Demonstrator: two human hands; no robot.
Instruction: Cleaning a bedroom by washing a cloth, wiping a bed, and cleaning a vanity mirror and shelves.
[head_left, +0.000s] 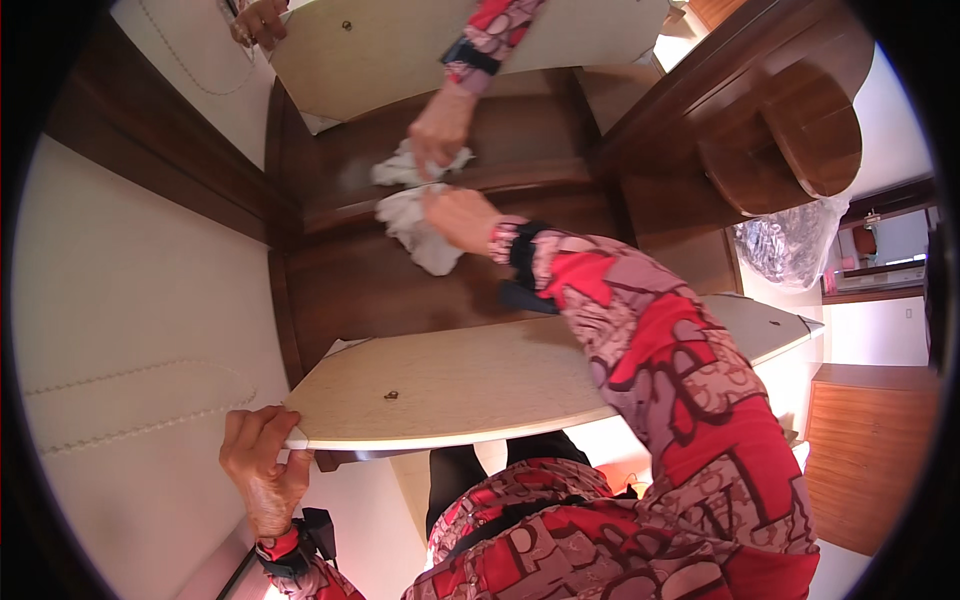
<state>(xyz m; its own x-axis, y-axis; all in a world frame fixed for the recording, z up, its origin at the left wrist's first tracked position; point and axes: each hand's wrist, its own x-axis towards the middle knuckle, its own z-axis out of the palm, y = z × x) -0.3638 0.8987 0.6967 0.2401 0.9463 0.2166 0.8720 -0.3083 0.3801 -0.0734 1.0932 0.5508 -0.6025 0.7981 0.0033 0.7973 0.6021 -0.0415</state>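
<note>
1. A white cloth (428, 248) lies bunched on a dark brown wooden surface (360, 285), under and beside the person's right hand (462, 220), near the middle of the view.
2. The right hand's fingers are drawn together and clamped on the cloth's upper part; motion blur softens their exact placement. The loose end spreads to the left of the fingers and down toward the person, its long axis slanting from upper left to lower right.
3. The right hand, at the cloth, is plainly the nearer; the left hand (262, 462) is well apart, below and to the left.
4. The left hand's fingers are clamped on the near left corner of a cream board (490, 385), which runs crosswise between the person's body and the brown surface.
5. Just beyond the cloth, a reflective panel (335, 165) repeats both hands, the cloth and the board in reverse depth.
6. Farther out, rounded wooden shelves (815, 125) stand at upper right, above a bundle in clear plastic (792, 245); a wooden cabinet (870, 450) occupies the lower right, and a beaded cord (150, 432) hangs by the pale wall (120, 310) at left.
</note>
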